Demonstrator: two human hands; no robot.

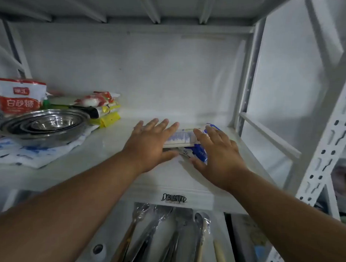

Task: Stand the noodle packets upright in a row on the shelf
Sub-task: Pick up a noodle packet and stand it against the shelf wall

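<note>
A small pile of white-and-blue noodle packets [184, 139] lies flat on the white shelf [101, 148], right of centre. My left hand [150, 143] rests against the pile's left side, fingers spread and thumb at its front edge. From the right, my right hand [216, 150] presses on the pile's top with fingers spread and the thumb under its front. Both hands cover much of the packets, so their number cannot be told.
Nested steel bowls [45, 124] sit at the shelf's left on flat blue-and-white bags [30, 155]. A red-and-white sugar bag [18, 96] stands behind, beside stacked yellow and red packets [102, 108]. A perforated upright post [328, 146] is at right. Wrapped utensils [164, 238] lie below.
</note>
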